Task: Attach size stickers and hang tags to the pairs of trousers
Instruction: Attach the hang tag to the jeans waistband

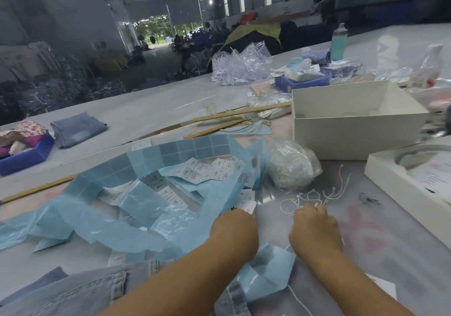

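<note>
Trousers (80, 291), pale denim, lie at the near edge of the bench (151, 110), waistband end under your left forearm, most of the garment running off toward your lower left. Hang tag (247, 207), small white card, pokes out just past your left hand (234, 225); the fingers are hidden behind the back of the hand, so you cannot tell for sure whether they pinch the card, though it looks likely. Loose tag strings (314, 196) lie scattered just ahead of your right hand (314, 227), their loops trailing away toward the far right. Right fingers curl down onto the nearest strands and appear to be picking one up; the actual pinch is hidden. Right hand is the nearer one to the strings, left to the card, and the two sit close side by side.

Size stickers (170, 188) rest on crumpled blue backing sheets (122, 205), left of both hands. Bag of spare strings (292, 166) stands beyond the loose ones. White box (353, 130) farther back, right. Judged stage: threading a string to a tag, trousers not yet tagged.
</note>
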A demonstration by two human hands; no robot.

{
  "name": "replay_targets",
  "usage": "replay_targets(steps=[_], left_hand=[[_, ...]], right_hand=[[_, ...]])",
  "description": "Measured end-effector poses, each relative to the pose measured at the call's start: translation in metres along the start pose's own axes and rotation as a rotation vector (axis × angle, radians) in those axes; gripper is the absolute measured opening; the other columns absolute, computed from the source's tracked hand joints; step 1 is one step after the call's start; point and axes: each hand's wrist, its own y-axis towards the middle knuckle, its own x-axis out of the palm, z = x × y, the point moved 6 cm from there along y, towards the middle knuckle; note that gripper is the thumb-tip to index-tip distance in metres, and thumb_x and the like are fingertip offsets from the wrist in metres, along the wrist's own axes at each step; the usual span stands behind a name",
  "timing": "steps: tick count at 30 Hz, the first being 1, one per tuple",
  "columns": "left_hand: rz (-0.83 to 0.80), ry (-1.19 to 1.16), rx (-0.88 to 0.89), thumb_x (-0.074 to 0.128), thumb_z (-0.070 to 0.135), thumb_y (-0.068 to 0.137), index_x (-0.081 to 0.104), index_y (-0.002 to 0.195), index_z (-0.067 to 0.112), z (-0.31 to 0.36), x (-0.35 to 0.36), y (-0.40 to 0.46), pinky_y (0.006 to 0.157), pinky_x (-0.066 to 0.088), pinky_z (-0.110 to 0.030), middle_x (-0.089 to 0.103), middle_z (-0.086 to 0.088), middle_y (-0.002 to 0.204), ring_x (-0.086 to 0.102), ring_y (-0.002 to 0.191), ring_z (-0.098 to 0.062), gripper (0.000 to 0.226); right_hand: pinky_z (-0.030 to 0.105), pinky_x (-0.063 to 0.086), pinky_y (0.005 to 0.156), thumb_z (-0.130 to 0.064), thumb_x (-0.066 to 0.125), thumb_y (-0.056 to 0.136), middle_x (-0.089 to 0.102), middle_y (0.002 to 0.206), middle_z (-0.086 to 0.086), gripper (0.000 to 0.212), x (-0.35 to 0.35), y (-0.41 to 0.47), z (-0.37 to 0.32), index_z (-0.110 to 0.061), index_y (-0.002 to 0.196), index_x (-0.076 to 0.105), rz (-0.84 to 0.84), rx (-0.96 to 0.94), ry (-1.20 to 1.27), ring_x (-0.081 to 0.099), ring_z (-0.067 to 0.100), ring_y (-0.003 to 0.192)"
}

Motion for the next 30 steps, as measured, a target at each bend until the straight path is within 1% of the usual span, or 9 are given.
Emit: replay_targets(steps=[5,10,13,16,19,21,25,28,30], left_hand=[[0.122,-0.031,-0.064,0.047,0.03,0.098,0.061,0.115,0.011,-0.007,0.001,0.005,0.071,0.039,-0.031,0.06,-0.009,0.114,0.061,0.105,-0.028,0.029],[0.084,-0.018,-0.068,0.049,0.02,0.096,0.061,0.103,0.013,-0.015,0.003,0.008,0.067,0.044,-0.028,0.063,-0.005,0.102,0.064,0.094,-0.024,0.016],[0.085,-0.045,-0.077,0.045,0.01,0.091,0.054,0.086,0.017,-0.014,0.005,0.008,0.065,0.044,-0.028,0.049,0.0,0.077,0.059,0.08,-0.022,0.012],[0.114,0.012,-0.071,0.046,0.004,0.087,0.063,0.097,0.013,-0.011,0.007,0.007,0.064,0.043,-0.028,0.061,-0.004,0.088,0.065,0.087,-0.025,0.021],[0.144,0.101,-0.015,0.051,0.005,0.086,0.065,0.102,0.01,-0.001,0.008,0.004,0.063,0.041,-0.03,0.067,-0.008,0.099,0.066,0.09,-0.027,0.022],[0.169,0.106,0.0,0.052,0.005,0.086,0.064,0.103,0.01,0.002,0.006,0.003,0.063,0.04,-0.03,0.067,-0.008,0.099,0.066,0.088,-0.028,0.021],[0.369,-0.094,-0.068,0.046,0.022,0.091,0.049,0.087,0.018,-0.013,-0.015,0.001,0.053,0.031,-0.027,0.051,0.0,0.072,0.054,0.068,-0.025,0.006],[0.53,-0.17,-0.084,0.038,0.031,0.095,0.037,0.082,0.019,-0.025,-0.035,-0.006,0.047,0.025,-0.027,0.035,0.005,0.061,0.043,0.058,-0.022,0.018],[0.647,-0.194,-0.047,0.04,0.032,0.095,0.036,0.079,0.019,-0.025,-0.053,-0.021,0.048,0.028,-0.027,0.038,0.004,0.06,0.044,0.054,-0.023,0.022]], right_hand=[[0.031,0.036,0.082,-0.009,0.043,0.083,0.056,0.115,0.001,0.029,0.006,-0.001,-0.008,-0.018,0.106,0.059,0.012,-0.073,-0.005,0.047,0.024,0.109],[0.029,0.034,0.081,-0.006,0.039,0.082,0.055,0.112,0.001,0.026,0.006,-0.005,-0.01,-0.019,0.102,0.05,0.029,-0.113,0.108,0.046,0.021,0.101],[0.03,0.028,0.069,-0.006,0.039,0.089,0.056,0.091,0.002,0.014,0.001,-0.01,-0.013,-0.02,0.091,0.038,0.123,-0.142,0.333,0.041,0.02,0.079],[0.036,0.037,0.061,-0.01,0.041,0.096,0.057,0.078,0.002,0.01,-0.006,-0.014,-0.016,-0.017,0.089,0.043,0.168,-0.117,0.685,0.051,0.025,0.07],[0.038,0.051,0.064,-0.008,0.042,0.097,0.062,0.077,0.002,0.018,-0.015,-0.012,-0.02,-0.021,0.094,0.054,0.119,-0.07,0.949,0.06,0.024,0.069],[0.036,0.052,0.064,-0.003,0.042,0.094,0.062,0.073,-0.002,0.029,-0.02,-0.01,-0.021,-0.023,0.083,0.059,0.074,-0.017,1.079,0.059,0.019,0.065],[0.033,0.047,0.051,0.006,0.044,0.087,0.064,0.066,0.003,0.034,-0.021,-0.012,-0.025,-0.014,0.072,0.068,-0.107,0.11,1.338,0.052,0.013,0.046],[0.028,0.041,0.045,-0.009,0.054,0.091,0.065,0.069,0.006,0.021,-0.03,-0.014,-0.031,-0.003,0.078,0.069,-0.219,0.115,1.468,0.048,0.013,0.044],[0.027,0.04,0.046,-0.027,0.054,0.095,0.066,0.071,0.005,0.032,-0.039,-0.018,-0.038,-0.002,0.082,0.07,-0.29,0.089,1.54,0.048,0.015,0.048]])
